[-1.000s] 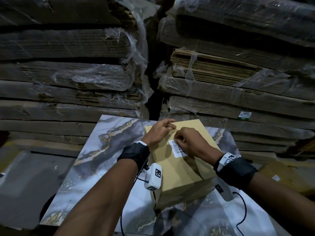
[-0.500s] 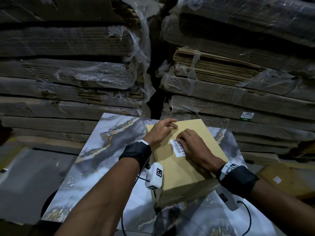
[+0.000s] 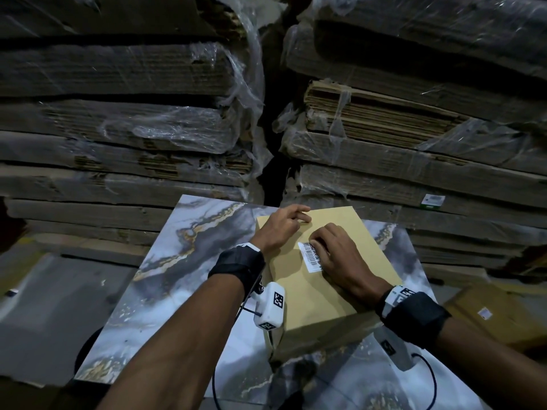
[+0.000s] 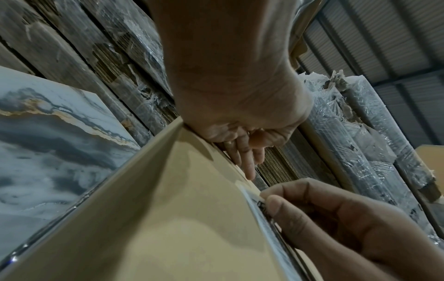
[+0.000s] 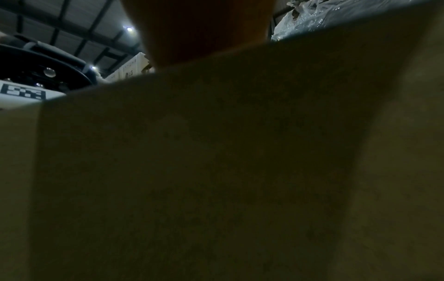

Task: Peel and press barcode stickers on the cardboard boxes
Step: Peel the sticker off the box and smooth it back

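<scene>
One sticker (image 3: 310,257) down flat on the box (image 3: 319,297), near its middle on the marble table (image 3: 165,261). Right hand (image 3: 340,258) pressing along its edge, fingers bent; left hand (image 3: 281,229) spread, steadying the far corner. Probably only smoothing left here; other boxes unseen.

A tan cardboard box (image 3: 310,291) is seen on a worktop (image 3: 177,261) patterned in grey and white marble with gold veining. A white barcode sticker (image 3: 309,257) printed with black bars is shown on the box. Black wrist straps (image 3: 239,263) and white camera units marked with black-and-white square codes (image 3: 272,306) are worn. Brown flattened cartons (image 3: 118,137) wrapped in clear film are stacked behind.
</scene>
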Demonstrator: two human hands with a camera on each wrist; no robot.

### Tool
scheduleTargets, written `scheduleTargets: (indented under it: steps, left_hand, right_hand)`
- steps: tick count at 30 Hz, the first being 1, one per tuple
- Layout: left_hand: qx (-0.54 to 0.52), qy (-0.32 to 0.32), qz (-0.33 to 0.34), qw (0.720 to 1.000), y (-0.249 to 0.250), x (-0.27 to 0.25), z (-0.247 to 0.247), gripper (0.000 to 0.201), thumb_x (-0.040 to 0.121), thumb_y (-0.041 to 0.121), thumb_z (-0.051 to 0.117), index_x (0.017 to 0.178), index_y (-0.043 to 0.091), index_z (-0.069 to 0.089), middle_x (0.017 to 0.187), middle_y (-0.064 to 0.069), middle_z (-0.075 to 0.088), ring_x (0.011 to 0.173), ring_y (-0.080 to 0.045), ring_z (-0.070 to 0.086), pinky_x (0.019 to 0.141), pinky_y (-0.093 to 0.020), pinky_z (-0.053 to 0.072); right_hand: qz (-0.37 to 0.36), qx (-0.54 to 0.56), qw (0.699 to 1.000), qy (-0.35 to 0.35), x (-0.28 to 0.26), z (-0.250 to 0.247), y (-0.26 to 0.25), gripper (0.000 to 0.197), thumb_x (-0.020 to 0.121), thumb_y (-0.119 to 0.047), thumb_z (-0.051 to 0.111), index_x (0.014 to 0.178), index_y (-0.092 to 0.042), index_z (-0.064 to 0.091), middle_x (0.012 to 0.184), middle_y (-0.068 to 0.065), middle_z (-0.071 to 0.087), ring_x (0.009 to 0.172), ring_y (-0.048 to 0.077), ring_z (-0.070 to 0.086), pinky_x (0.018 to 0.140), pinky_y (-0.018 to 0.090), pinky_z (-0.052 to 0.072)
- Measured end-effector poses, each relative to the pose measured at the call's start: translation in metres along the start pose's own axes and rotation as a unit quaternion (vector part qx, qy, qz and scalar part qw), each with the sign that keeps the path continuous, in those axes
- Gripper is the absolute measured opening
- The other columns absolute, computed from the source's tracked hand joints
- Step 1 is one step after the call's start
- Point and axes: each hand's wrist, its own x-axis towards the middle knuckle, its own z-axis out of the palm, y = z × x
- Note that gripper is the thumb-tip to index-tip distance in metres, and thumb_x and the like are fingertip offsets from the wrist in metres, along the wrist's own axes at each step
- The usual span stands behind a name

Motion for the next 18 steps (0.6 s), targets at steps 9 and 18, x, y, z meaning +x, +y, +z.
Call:
scheduleTargets:
  steps: [9,18]
  left_hand:
    - [-0.046,0.016,-0.003,0.999,0.001,-0.001,0.001,0.064,0.065,0.011,0.042,0.125,0.018,0.062,0.11,-0.003,0.073,0.098,-0.014,0.062,0.059,-0.01,0.039]
    - [-0.055,0.011,0.005,0.998,-0.003,0.0,0.002,0.065,0.065,0.009,0.041,0.128,0.01,0.06,0.111,-0.009,0.071,0.074,0.003,0.06,0.056,-0.008,0.038]
  right_hand:
    - [0.0,0.001,1.0,-0.014,0.004,-0.008,0.004,0.029,0.094,-0.032,0.067,0.119,-0.019,0.074,0.107,-0.003,0.06,0.101,0.015,0.051,0.084,0.031,0.048]
    - [-0.043,-0.019,0.999,-0.005,0.014,0.004,-0.003,0.007,0.097,-0.021,0.066,0.095,-0.016,0.07,0.091,0.001,0.062,0.088,0.022,0.051,0.074,0.039,0.043]
